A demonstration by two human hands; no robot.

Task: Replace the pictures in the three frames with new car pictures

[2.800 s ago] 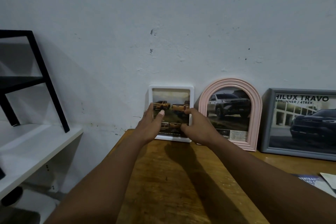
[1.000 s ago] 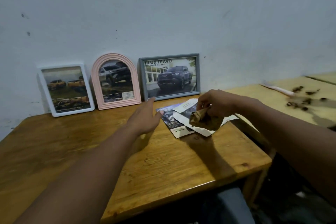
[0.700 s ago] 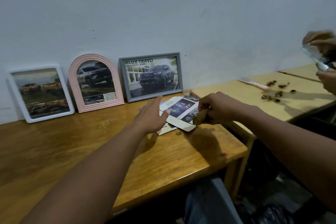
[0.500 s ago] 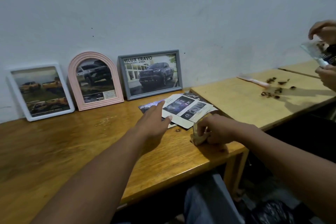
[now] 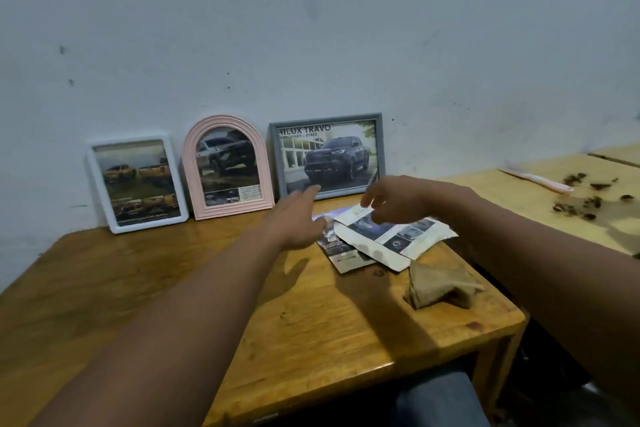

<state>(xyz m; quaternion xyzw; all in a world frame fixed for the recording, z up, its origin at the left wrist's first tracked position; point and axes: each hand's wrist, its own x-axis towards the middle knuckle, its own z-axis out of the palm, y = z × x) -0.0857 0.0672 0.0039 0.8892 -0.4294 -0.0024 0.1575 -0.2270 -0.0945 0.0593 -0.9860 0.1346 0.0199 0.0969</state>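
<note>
Three frames lean on the wall at the back of the wooden table (image 5: pixel 173 305): a white frame (image 5: pixel 136 182) with orange trucks, a pink arched frame (image 5: pixel 227 166) with a grey truck, and a grey frame (image 5: pixel 329 154) with a dark truck. Loose car pictures (image 5: pixel 391 239) lie in front of the grey frame. My left hand (image 5: pixel 294 218) hovers open just left of the pictures. Over their far edge, my right hand (image 5: pixel 391 198) is open, fingers spread and blurred. Neither hand holds anything.
A crumpled brown cloth (image 5: pixel 440 284) lies near the table's right front corner. To the right stands a lighter table (image 5: pixel 519 194) with a pink stick (image 5: pixel 536 178) and dark scraps (image 5: pixel 581 201). A wall rises behind the frames.
My right hand let go of the brown cloth, which now lies on the table, and moved up over the pictures. The left hand shifted toward the grey frame. The view swung left.
</note>
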